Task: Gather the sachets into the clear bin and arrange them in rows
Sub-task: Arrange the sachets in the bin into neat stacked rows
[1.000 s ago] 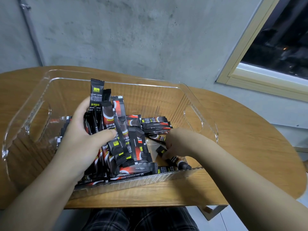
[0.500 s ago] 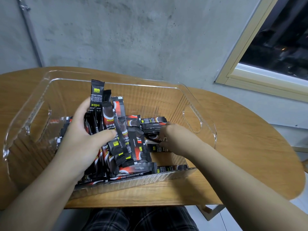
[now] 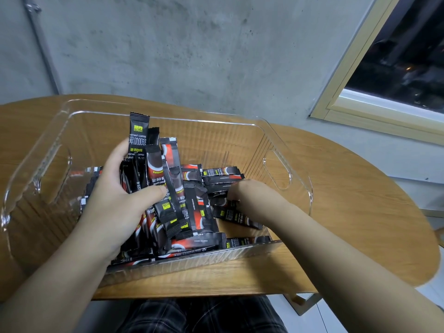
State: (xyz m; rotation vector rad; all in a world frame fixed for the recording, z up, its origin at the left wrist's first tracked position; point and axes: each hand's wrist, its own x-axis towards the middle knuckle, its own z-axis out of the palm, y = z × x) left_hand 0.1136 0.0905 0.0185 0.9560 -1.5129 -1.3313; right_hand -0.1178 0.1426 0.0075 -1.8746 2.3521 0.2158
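Note:
A clear plastic bin (image 3: 286, 140) with cut-out handles stands on the wooden table. Several black and red coffee sachets fill its middle. My left hand (image 3: 115, 200) grips an upright bundle of sachets (image 3: 153, 164), thumb across the front, tallest sachet sticking up above the fingers. My right hand (image 3: 249, 195) reaches down into the right part of the bin, fingers curled on a flat-lying sachet (image 3: 219, 197) beside a small stack (image 3: 222, 175). Whether it is pinched is hidden by the hand. More sachets (image 3: 199, 243) lie flat against the near wall.
The oval wooden table (image 3: 355, 188) ends close to my lap and at the right. A grey concrete wall rises behind it. A window frame (image 3: 355, 92) is at the upper right. The bin's left third holds few sachets.
My right hand moved from the near right corner of the bin up and left toward the stacked sachets. My left hand kept holding the upright bundle in place.

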